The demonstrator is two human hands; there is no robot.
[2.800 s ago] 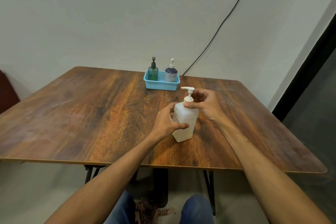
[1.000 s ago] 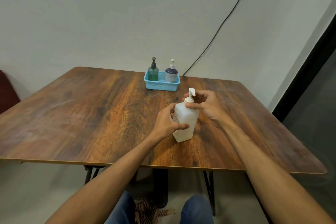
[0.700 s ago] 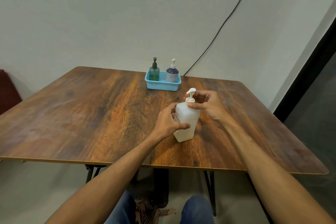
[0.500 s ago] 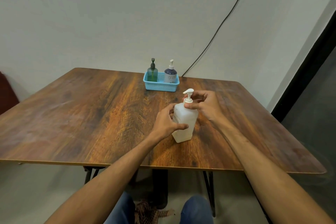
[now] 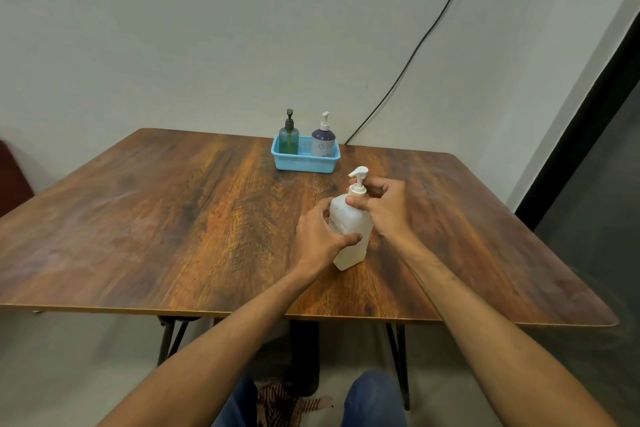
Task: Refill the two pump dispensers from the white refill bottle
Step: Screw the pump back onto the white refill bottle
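The white plastic refill bottle point(image 5: 351, 222) stands upright right of centre on the brown wooden bench point(image 5: 173, 218). Its pump nozzle point(image 5: 358, 173) has swung round since a moment ago, so the cap is probably unscrewing. The left hand point(image 5: 318, 236) grips the body and the right hand point(image 5: 384, 204) pinches the collar. The green pump dispenser point(image 5: 289, 140) and purple pump dispenser point(image 5: 323, 142) wait untouched in the far blue plastic basket point(image 5: 304, 165).

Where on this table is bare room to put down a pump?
Free: the table left of the left hand, and right of the right hand. Crowded: between the white refill bottle and the blue basket.
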